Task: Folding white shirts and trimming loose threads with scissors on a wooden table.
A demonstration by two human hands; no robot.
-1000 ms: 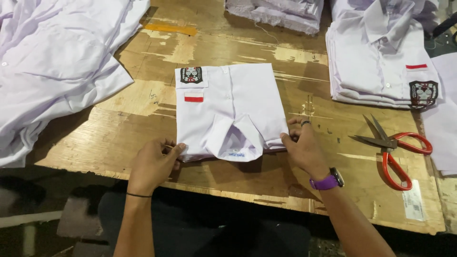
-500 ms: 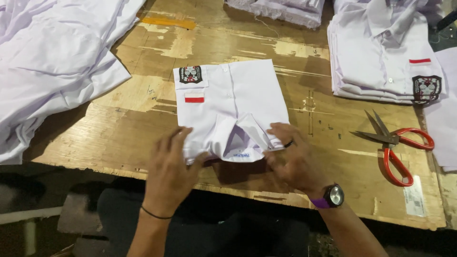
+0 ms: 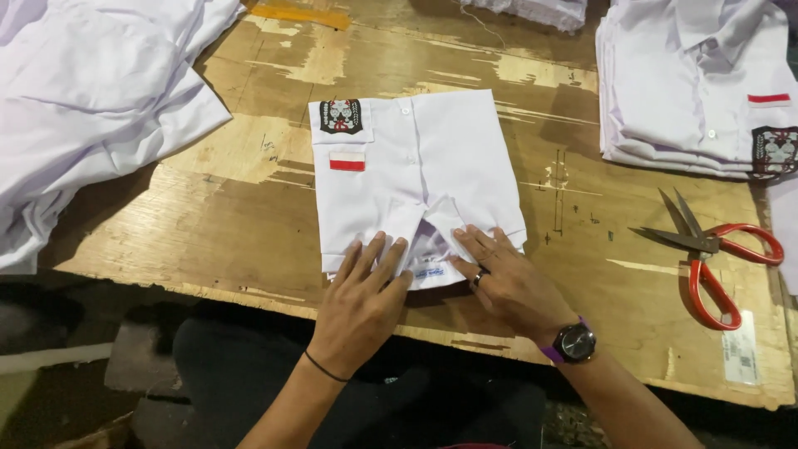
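Observation:
A folded white shirt (image 3: 416, 166) with a dark badge on its pocket and a small red-and-white patch lies in the middle of the worn wooden table (image 3: 208, 208). Its collar end points toward me. My left hand (image 3: 362, 303) rests flat on the shirt's near left edge, fingers spread. Flat on the near right edge, beside the collar, lies my right hand (image 3: 511, 283), which wears a ring and a wristwatch with a purple strap. Neither hand grips anything.
Red-handled scissors (image 3: 706, 254) lie at the right. A stack of folded white shirts (image 3: 698, 91) sits at the back right. A heap of loose white shirts (image 3: 83, 108) covers the left. More white cloth (image 3: 532, 10) is at the far edge.
Both hands have moved from the shirt's near corners inward onto its near edge and now press flat beside the collar. The view has shifted slightly.

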